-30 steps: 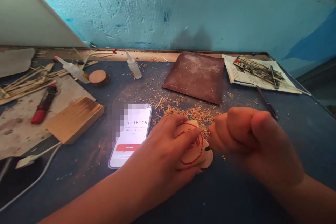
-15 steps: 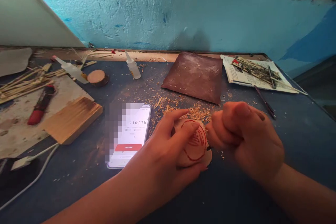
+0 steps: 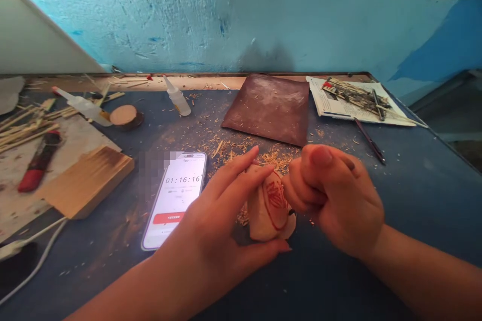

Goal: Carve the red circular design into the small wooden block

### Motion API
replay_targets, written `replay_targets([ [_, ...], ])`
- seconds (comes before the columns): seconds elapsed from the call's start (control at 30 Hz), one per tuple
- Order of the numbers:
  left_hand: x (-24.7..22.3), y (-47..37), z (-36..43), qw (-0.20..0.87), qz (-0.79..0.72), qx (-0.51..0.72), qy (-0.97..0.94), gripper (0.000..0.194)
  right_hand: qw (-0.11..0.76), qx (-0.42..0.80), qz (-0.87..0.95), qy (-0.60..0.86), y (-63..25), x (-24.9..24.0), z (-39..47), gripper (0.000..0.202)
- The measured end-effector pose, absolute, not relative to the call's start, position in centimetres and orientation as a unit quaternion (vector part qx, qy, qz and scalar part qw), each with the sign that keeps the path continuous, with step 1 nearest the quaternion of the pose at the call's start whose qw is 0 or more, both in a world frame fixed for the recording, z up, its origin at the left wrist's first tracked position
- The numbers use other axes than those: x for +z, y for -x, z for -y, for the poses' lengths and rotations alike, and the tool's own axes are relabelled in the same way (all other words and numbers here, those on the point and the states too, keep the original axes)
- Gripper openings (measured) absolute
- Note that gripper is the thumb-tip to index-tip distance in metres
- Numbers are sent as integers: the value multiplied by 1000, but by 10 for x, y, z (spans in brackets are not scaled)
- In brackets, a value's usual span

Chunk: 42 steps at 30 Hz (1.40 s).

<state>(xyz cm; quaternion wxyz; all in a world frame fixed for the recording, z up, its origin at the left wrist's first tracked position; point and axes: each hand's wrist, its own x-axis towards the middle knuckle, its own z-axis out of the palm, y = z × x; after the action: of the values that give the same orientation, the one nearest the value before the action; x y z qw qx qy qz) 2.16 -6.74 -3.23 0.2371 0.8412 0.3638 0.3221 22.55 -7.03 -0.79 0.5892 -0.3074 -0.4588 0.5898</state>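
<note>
A pale wooden piece (image 3: pixel 259 218) with a red outline and leaf-like red lines is tilted between my hands, above the blue tabletop. My left hand (image 3: pixel 222 210) steadies it from the left, fingers along its upper edge and thumb near its lower edge. My right hand (image 3: pixel 335 200) is closed in a fist at the piece's right side. From that fist the dark tip of a carving tool (image 3: pixel 291 212) reaches the wood's right edge; most of the tool is hidden by the fingers. Curly wood shavings (image 3: pixel 276 160) lie just behind the piece.
Left of my hands lie a lit phone (image 3: pixel 181 195), a wood block (image 3: pixel 86 180) and a red-and-black marker-like tool (image 3: pixel 39 163). Behind stand a small glue bottle (image 3: pixel 178 98) and a round wood slice (image 3: pixel 124 116). Brown sandpaper (image 3: pixel 269 108), a pen (image 3: pixel 371 141) and sticks on paper (image 3: pixel 326 105) lie beyond.
The view has shifted, so the table things sit further left. The wooden piece has tilted, showing more of its left side. Both hands stay on the work.
</note>
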Motion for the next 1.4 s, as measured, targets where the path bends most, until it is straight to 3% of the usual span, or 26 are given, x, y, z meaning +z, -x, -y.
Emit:
replay_targets([
  [0.07,-31,-23,69,237,-360,320,-843,97,590,597,464,284,-223,-14,70,54],
  [0.27,-31,-28,66,264,-398,319,-818,72,582,583,475,309,-225,-25,71,52],
  [0.63,-33,-30,66,271,-388,287,-833,75,585,553,487,339,-225,16,92,57],
  [0.87,-32,-31,76,268,-418,283,-821,66,559,532,544,330,-218,-21,94,41],
  [1.1,-28,-32,77,254,-429,273,-822,66,602,550,471,337,-227,-2,86,50],
  [1.27,-30,-31,77,254,-448,265,-815,60,580,537,522,320,-220,-18,84,42],
  [1.4,-29,-32,77,253,-447,264,-816,58,624,544,454,330,-221,-4,79,53],
])
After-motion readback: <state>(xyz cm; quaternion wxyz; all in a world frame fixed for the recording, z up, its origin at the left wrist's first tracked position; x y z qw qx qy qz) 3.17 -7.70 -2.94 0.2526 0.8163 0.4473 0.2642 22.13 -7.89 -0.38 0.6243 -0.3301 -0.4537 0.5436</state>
